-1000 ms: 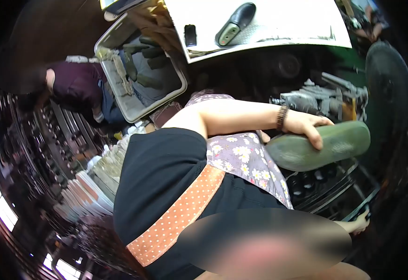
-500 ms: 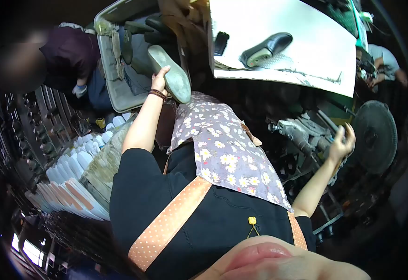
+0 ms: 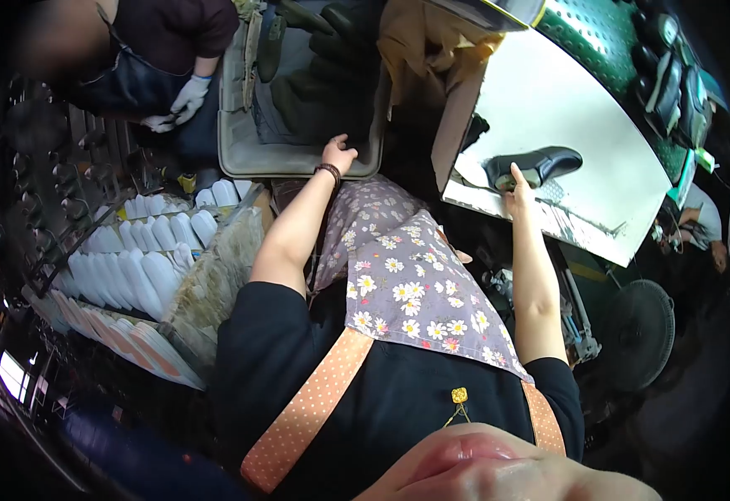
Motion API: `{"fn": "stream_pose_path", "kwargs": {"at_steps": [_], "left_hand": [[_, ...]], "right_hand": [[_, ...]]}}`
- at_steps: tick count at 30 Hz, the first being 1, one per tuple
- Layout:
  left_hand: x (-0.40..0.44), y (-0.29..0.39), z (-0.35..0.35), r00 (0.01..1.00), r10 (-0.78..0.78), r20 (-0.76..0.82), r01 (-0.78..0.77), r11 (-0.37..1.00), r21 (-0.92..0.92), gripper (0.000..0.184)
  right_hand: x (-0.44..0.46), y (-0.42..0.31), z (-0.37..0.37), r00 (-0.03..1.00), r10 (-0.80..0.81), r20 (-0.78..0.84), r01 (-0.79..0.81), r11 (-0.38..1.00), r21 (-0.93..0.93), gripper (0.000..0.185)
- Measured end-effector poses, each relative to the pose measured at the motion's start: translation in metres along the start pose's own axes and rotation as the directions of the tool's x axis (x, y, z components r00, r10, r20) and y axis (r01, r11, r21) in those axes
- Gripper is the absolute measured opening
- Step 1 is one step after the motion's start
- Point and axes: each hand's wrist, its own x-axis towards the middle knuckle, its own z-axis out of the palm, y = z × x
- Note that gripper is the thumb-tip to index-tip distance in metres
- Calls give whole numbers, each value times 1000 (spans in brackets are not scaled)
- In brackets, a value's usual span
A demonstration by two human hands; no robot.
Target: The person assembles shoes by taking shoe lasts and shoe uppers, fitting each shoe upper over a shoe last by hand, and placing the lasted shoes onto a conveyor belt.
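Observation:
A black shoe (image 3: pixel 540 164) lies on its side on the white tabletop (image 3: pixel 582 108). My right hand (image 3: pixel 517 192) grips its near side, with the thumb up against the shoe and the other fingers mostly hidden. My left hand (image 3: pixel 339 155) is over the near rim of a grey plastic bin (image 3: pixel 298 167), its fingers loosely bent and apart, with nothing visible in them. Inside the bin lie several dark green shoe lasts (image 3: pixel 332 50), heaped toward the far end.
At my left stands a rack with rows of white shoe-shaped pieces (image 3: pixel 144 275). A co-worker's gloved hands (image 3: pixel 190 98) are beyond it, beside the bin. A green perforated surface (image 3: pixel 590 37) holds black shoes (image 3: pixel 674 92) at far right. A fan (image 3: pixel 636 334) stands below the tabletop.
The grey-green last has left my left hand, which now hovers at the bin's near rim. My right hand has moved from beside the fan to the tabletop and taken hold of the shoe.

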Motion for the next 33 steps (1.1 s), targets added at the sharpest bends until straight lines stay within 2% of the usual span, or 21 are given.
{"fn": "stream_pose_path", "kwargs": {"at_steps": [1, 2, 3, 4, 5, 6, 8, 10, 13, 16, 18, 19, 20, 22, 24, 26, 28, 30, 31, 32, 33], "left_hand": [[1, -13, 0, 1000, -20, 0, 20, 1000, -14, 60], [2, -26, -1, 999, -40, 1, 40, 999, -27, 58], [-4, -28, -6, 997, -76, -7, 76, 997, 2, 57], [-1, -47, -5, 993, -120, -8, 119, 991, -62, 53], [-1, -61, -10, 987, -160, 7, 160, 986, -51, 51], [-3, -71, -12, 980, -199, 21, 200, 979, -39, 50], [-6, -80, -12, 986, -163, -16, 164, 986, 23, 52], [-12, -62, -13, 988, -147, 40, 145, 989, 36, 47], [-28, -11, -8, 995, 83, 58, -91, 985, 150, 49], [-28, 56, 1, 915, 374, 151, -397, 900, 178, 48], [-47, 120, -1, 759, 602, 248, -648, 735, 198, 47], [-74, 143, 13, 681, 662, 314, -727, 665, 173, 48], [-83, 171, 18, 587, 726, 359, -804, 577, 146, 49], [-106, 217, 29, 330, 856, 398, -942, 329, 74, 50], [-135, 254, 40, 96, 878, 468, -987, 146, -70, 56], [-185, 267, 63, -246, 863, 442, -969, -232, -88, 66], [-210, 273, 73, -468, 739, 485, -875, -465, -135, 80], [-248, 286, 56, -450, 684, 575, -893, -334, -302, 87], [-260, 284, 52, -367, 712, 599, -924, -208, -320, 93], [-269, 285, 47, -232, 691, 685, -934, 40, -356, 99], [-292, 274, 59, -149, 720, 678, -854, 252, -455, 103]], "right_hand": [[1, 4, 14, 999, 32, -29, -26, 986, 167, 58], [1, 7, 22, 997, -10, -80, 33, 958, 285, 61], [3, 8, 28, 985, -24, -170, 75, 950, 303, 69], [-2, 7, 38, 966, -34, -256, 118, 940, 320, 78], [-16, 2, 39, 953, 34, -300, 77, 934, 349, 79], [-14, 4, 42, 927, -11, -376, 139, 939, 316, 78], [-8, 6, 41, 939, -43, -340, 162, 931, 328, 76], [-11, 2, 37, 960, -22, -279, 117, 937, 328, 70], [-14, -2, 18, 998, -43, -52, 60, 920, 387, 58], [-19, -17, -11, 957, -159, 242, 16, 863, 505, 43], [-51, -36, -22, 916, -170, 364, -79, 813, 577, 36], [-84, -38, -47, 938, -121, 324, -78, 839, 539, 33], [-105, -45, -47, 941, -137, 308, -39, 862, 505, 33], [-119, -36, -60, 909, -211, 359, 20, 883, 468, 34], [-170, -43, -60, 906, -216, 364, 82, 933, 350, 36], [-204, -35, -110, 822, -184, 539, 126, 982, 143, 44], [-260, -43, -111, 835, -296, 463, 303, 951, 62, 53], [-249, -14, -162, 808, -336, 484, 359, 932, 46, 59], [-269, -19, -161, 737, -367, 568, 275, 930, 244, 61], [-292, -21, -161, 656, -415, 631, 160, 893, 421, 62], [-319, -17, -164, 642, -555, 528, 361, 827, 431, 66]]}}
